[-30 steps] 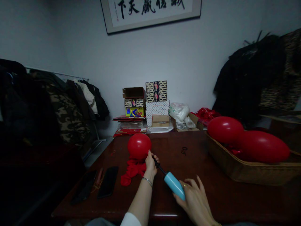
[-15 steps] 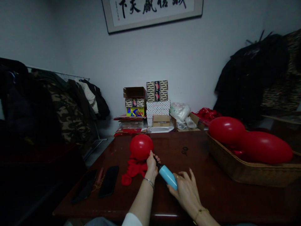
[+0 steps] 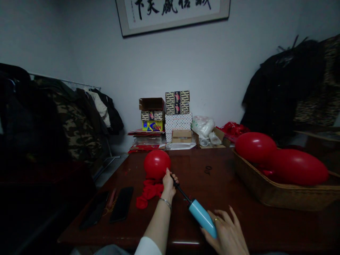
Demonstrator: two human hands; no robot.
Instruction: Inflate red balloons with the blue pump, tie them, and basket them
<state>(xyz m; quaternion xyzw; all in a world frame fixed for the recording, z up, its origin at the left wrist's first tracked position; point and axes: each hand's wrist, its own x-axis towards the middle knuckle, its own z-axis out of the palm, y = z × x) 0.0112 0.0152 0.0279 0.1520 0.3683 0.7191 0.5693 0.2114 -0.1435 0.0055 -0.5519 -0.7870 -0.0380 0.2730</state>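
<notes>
My left hand (image 3: 169,182) is closed around the black nozzle end of a hand balloon pump and pinches the neck of a partly inflated red balloon (image 3: 157,163) there. The pump's light blue body (image 3: 202,217) points down toward me, with its thin black rod showing between body and nozzle. My right hand (image 3: 225,228) grips the lower end of that body with thumb and index finger, its other fingers raised. Several limp red balloons (image 3: 149,192) lie on the table just under the inflated one.
A wicker basket (image 3: 287,196) holding large red balloons (image 3: 300,166) stands on the right of the dark table. Black scissors (image 3: 208,170) lie mid-table. Two dark phones (image 3: 121,204) lie at the left. Stacked boxes (image 3: 177,122) stand at the far edge.
My right hand has drawn the blue pump body back toward me and to the right, exposing the rod. The left hand and the balloon have shifted slightly left.
</notes>
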